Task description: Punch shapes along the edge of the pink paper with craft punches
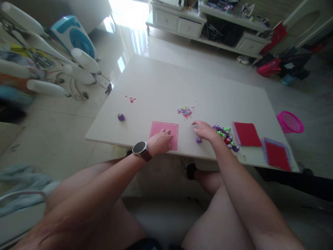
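White surface [161,86] w/ pink sheet [162,126] at near edge; I see L hand [161,141] flat on it. R hand [204,130] spread, just beside purple punch [199,140]; pink basket [290,122] on floor [221,66], contents unclear.

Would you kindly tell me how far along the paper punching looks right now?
Done: a heap of punched bits and a few red bits lie on the table. In hand: the left hand presses the pink sheet, the right hand rests open beside a purple punch. Left, probably: two red stacks at the right look untouched.
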